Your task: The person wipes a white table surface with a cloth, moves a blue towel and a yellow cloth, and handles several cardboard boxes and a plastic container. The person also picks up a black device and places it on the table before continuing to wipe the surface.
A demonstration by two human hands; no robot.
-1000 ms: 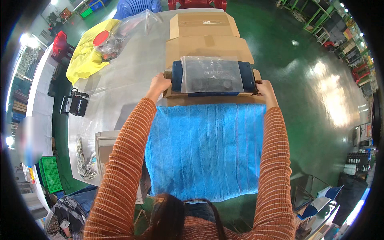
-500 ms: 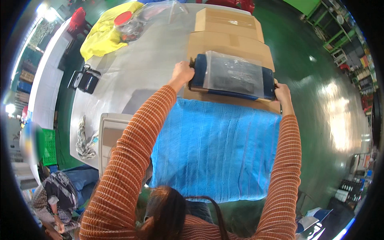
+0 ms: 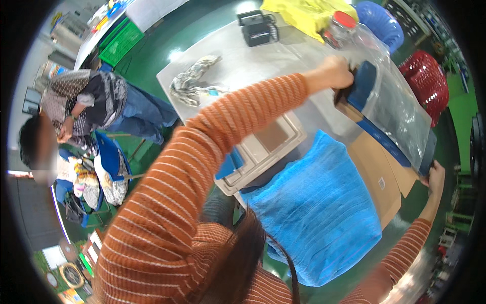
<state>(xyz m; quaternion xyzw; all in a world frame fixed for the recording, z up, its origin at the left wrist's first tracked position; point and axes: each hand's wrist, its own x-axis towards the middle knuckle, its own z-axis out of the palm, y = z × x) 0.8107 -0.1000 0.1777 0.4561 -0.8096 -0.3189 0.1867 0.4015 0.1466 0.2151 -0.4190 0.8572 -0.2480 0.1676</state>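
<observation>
My left hand [image 3: 331,72] is closed round one end of a long dark blue flat-sided object [image 3: 362,85], whose exact kind I cannot make out. At its opposite end, near the right rim of the view, my right hand [image 3: 434,178] grips a corner. A clear plastic bag [image 3: 402,121] lies over the object's upper face. Below it, brown cardboard [image 3: 377,175] shows, spread on the table. Whether the object touches the cardboard I cannot tell. Nearer to me is a blue towel [image 3: 319,213], apart from both hands.
A beige plastic bin [image 3: 298,133] stands left of the towel. On the grey table [image 3: 283,58] are a crumpled patterned cloth [image 3: 195,81], a black device [image 3: 257,29], a red-lidded jar [image 3: 340,31] and yellow cloth [image 3: 309,12]. Red [image 3: 428,83] and blue chairs [image 3: 380,25] stand beyond; a person [image 3: 96,101] is at left.
The view has turned, so the table appears rotated. Still held at both ends, the blue object has moved away from the towel, and more cardboard shows between them.
</observation>
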